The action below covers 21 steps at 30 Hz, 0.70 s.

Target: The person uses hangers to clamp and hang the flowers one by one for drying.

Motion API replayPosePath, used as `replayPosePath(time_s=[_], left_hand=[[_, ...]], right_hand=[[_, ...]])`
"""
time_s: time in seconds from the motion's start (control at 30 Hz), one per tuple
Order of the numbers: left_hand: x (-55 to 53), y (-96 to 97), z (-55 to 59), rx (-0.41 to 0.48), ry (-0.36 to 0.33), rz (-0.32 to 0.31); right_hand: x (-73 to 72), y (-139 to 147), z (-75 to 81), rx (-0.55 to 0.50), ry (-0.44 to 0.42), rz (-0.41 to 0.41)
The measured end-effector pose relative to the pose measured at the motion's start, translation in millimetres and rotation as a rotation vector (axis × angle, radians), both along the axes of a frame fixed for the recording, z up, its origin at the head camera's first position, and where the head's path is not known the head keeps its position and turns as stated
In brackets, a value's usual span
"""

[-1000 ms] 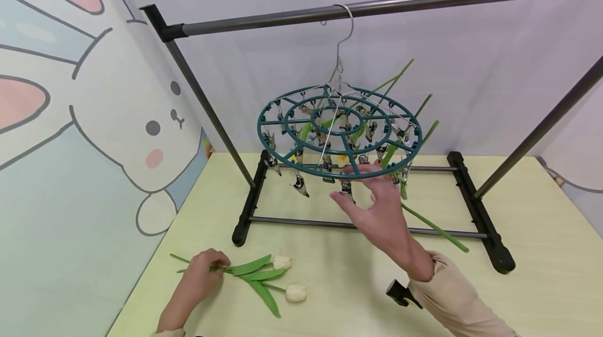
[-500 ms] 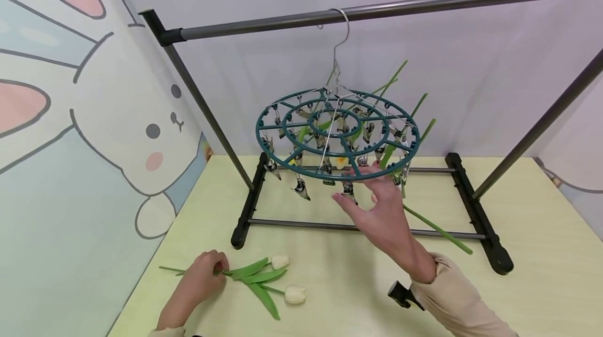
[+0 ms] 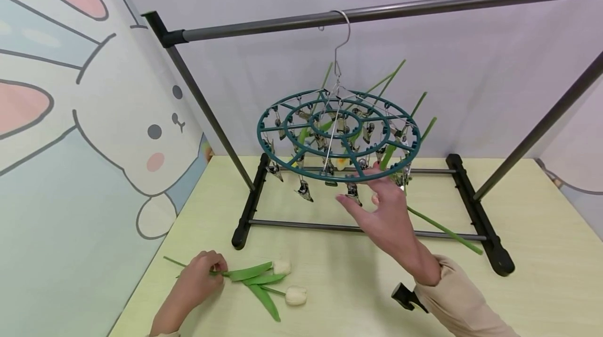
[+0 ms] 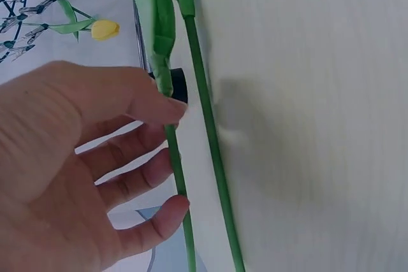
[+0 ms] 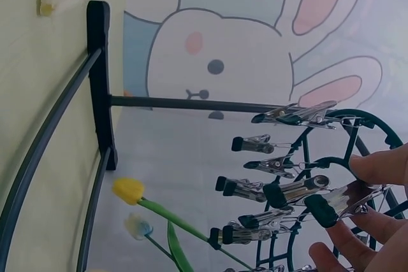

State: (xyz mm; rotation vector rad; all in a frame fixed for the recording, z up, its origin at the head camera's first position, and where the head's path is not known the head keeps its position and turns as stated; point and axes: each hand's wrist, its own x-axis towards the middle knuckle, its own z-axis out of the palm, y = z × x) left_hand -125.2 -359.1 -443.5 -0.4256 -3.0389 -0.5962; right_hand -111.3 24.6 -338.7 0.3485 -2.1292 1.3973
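My left hand (image 3: 200, 277) pinches the green stem (image 4: 179, 173) of one white tulip (image 3: 281, 267) between thumb and fingertips, low over the table. Alongside it a second white tulip (image 3: 296, 295) lies with its stem (image 4: 213, 132) on the tabletop. My right hand (image 3: 388, 216) is raised at the front rim of a round dark-green clip hanger (image 3: 301, 171). Its thumb stands apart from the fingers, which reach up behind the rim. A metal clip (image 5: 341, 203) hangs in the gap between thumb and fingers, with black-tipped jaws.
The hanger hooks over the top bar (image 3: 264, 27) of a dark rack on the table (image 3: 542, 253). Several clips hold tulips, including a yellow tulip (image 5: 129, 191), with stems jutting out. A black object (image 3: 404, 295) sits beside my right sleeve. A rabbit-print wall (image 3: 118, 133) stands left.
The pinched tulip has shifted slightly, its stem end swinging near my left hand. The hanger's front clips and my right hand have drifted a little to the right.
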Motion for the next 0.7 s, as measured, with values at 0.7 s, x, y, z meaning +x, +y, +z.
replayPosePath(time_s=[0.7], left_hand=[[-9.6, -11.5, 11.6, -0.005, 0.271, -0.107]], right_hand=[[4.4, -4.0, 0.6, -0.015, -0.053, -0.05]])
